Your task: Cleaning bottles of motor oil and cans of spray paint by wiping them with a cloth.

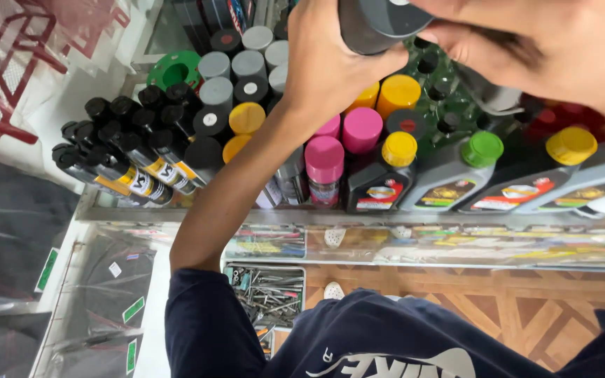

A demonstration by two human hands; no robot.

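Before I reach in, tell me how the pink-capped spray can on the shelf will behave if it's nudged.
The pink-capped spray can is tall and narrow, so it would probably tip rather than slide. Cans and the yellow-capped oil bottle crowd it, so it may just lean on them. Its round body would likely roll if it fell.

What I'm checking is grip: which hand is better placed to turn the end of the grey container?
Probably the right. The right hand has its fingertips at the end of the grey container, while the left hand wraps around its body and looks better suited to steadying it.
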